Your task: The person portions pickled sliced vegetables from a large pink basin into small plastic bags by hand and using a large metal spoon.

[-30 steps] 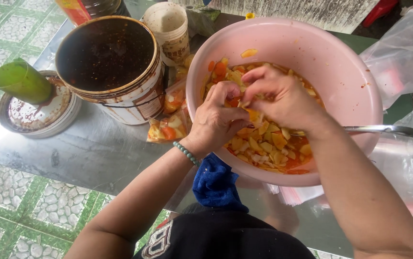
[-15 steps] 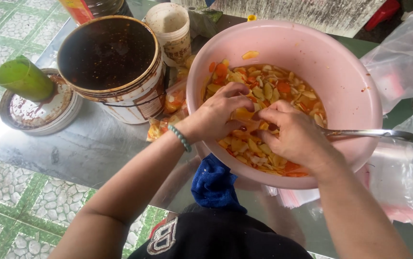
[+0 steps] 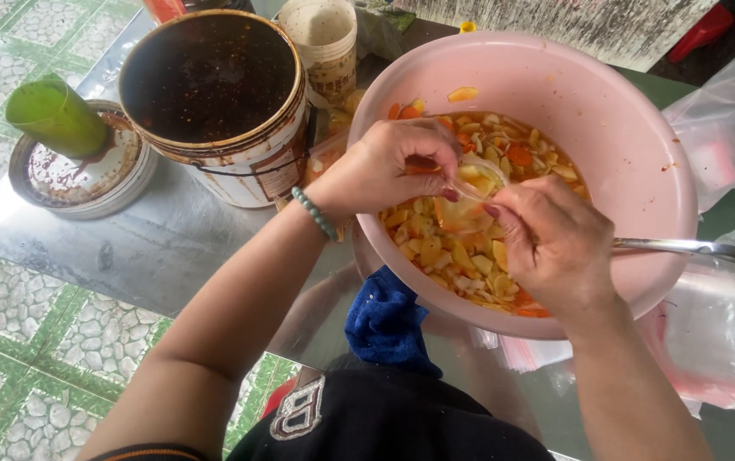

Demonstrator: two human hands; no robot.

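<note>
1. Head view: your left hand (image 3: pixel 380 171) and right hand (image 3: pixel 555 243) meet over the pink bowl (image 3: pixel 623 128), which sits on the bench (image 3: pixel 128 248).
2. Your left fingers (image 3: pixel 436 154) pinch the rim of a small clear bag (image 3: pixel 470 183), held just above the chopped fruit (image 3: pixel 444 248) in the bowl.
3. Your right fingers (image 3: pixel 504 213) are curled closed on the bag's other side.
4. A spoon (image 3: pixel 683 248) rests on the bowl's rim, beside your right hand.
5. A dark-filled tin (image 3: pixel 213 85) stands left of the bowl, with a lid (image 3: pixel 85 175) and green cup (image 3: pixel 55 115) beyond.
</note>
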